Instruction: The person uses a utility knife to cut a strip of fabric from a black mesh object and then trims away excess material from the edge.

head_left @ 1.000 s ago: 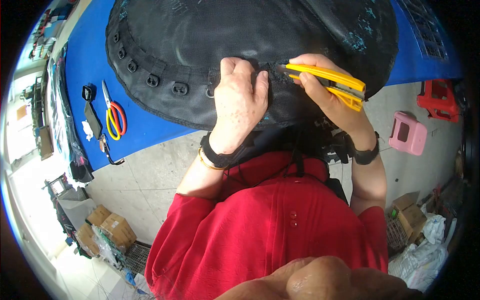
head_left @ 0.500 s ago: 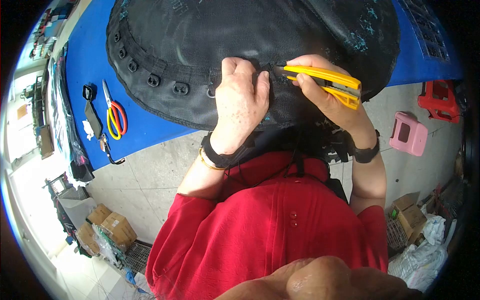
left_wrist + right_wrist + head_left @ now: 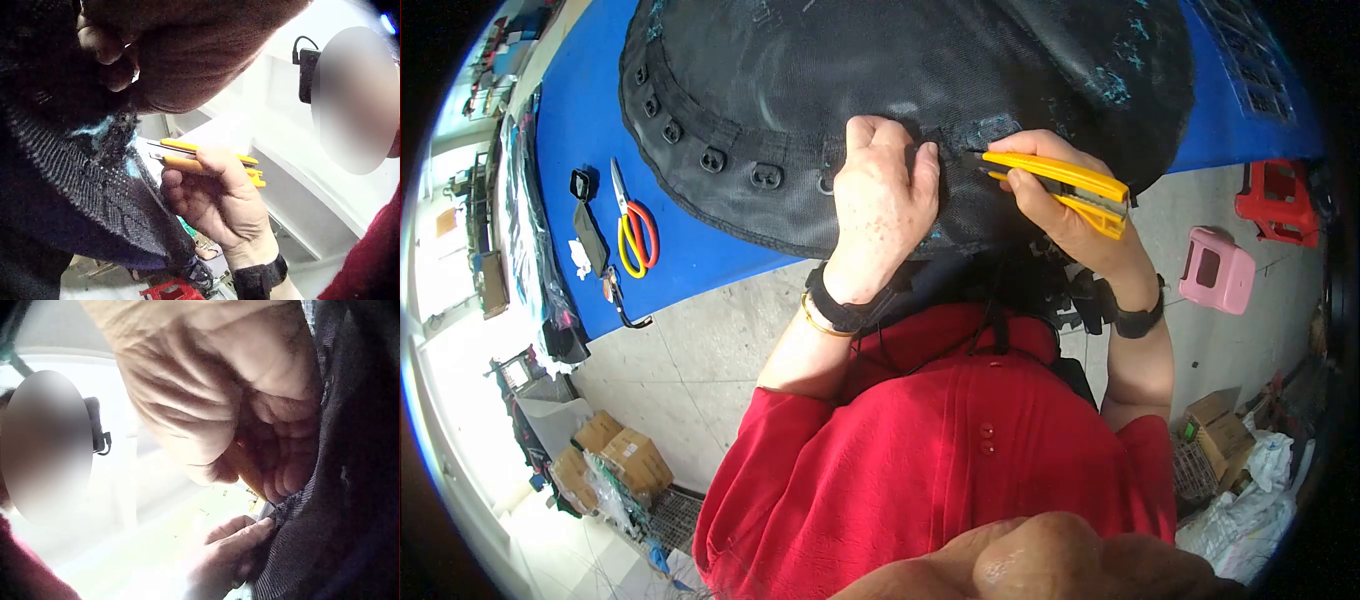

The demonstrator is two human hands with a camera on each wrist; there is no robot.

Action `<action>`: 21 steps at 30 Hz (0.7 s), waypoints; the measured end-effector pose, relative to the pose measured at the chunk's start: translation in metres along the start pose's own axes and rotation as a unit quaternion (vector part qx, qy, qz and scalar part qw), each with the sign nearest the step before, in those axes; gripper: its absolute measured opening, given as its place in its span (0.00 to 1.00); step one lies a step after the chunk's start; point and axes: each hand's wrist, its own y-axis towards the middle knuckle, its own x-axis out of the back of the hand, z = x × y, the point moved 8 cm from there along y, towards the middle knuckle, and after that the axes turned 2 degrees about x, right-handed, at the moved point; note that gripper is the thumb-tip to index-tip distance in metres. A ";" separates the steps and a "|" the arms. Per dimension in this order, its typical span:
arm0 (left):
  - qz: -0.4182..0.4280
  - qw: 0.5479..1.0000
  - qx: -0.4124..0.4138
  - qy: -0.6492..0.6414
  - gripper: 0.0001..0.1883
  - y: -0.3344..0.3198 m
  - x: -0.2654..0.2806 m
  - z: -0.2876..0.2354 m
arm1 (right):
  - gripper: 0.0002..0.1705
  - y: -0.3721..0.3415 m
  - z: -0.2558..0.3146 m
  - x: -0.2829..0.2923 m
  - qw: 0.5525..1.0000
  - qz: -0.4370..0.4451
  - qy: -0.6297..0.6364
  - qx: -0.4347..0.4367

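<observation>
A large rounded piece of black mesh fabric (image 3: 800,85) lies over the table edge, with several black plastic fittings (image 3: 713,160) along its curved border. My left hand (image 3: 878,205) pinches the fabric near the front. Just to its right, my right hand (image 3: 1075,220) holds yellow thread snips (image 3: 1090,182), tips pointing left toward the left thumb. Their two slim blades show beside blue thread tufts (image 3: 94,130) in the left wrist view. In the right wrist view, the palm largely hides the snips, and the left hand (image 3: 228,553) grips the fabric edge below.
On the blue tabletop (image 3: 700,240), scissors (image 3: 632,235) with red and yellow handles lie left, beside a black strap with a buckle (image 3: 588,225). A pink stool (image 3: 1215,270) and a red stool (image 3: 1280,203) stand on the floor at right. Cardboard boxes (image 3: 635,460) sit lower left.
The right hand has drawn back slightly toward the body and right, taking the snips' tips off the spot by the left thumb. The fabric's left border has shifted a little right. The left hand stays put.
</observation>
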 end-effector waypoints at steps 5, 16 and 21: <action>-0.003 1.000 -0.002 -0.003 0.13 0.000 0.001 0.000 | 0.13 -0.010 -0.009 0.005 1.000 -0.024 0.016 0.011; -0.040 0.999 -0.008 0.020 0.17 -0.007 0.005 -0.010 | 0.19 -0.035 -0.012 0.067 0.978 -0.203 0.032 -0.029; -0.010 0.998 -0.007 0.068 0.16 -0.007 0.006 -0.013 | 0.19 -0.029 -0.015 0.068 0.976 -0.214 -0.040 -0.006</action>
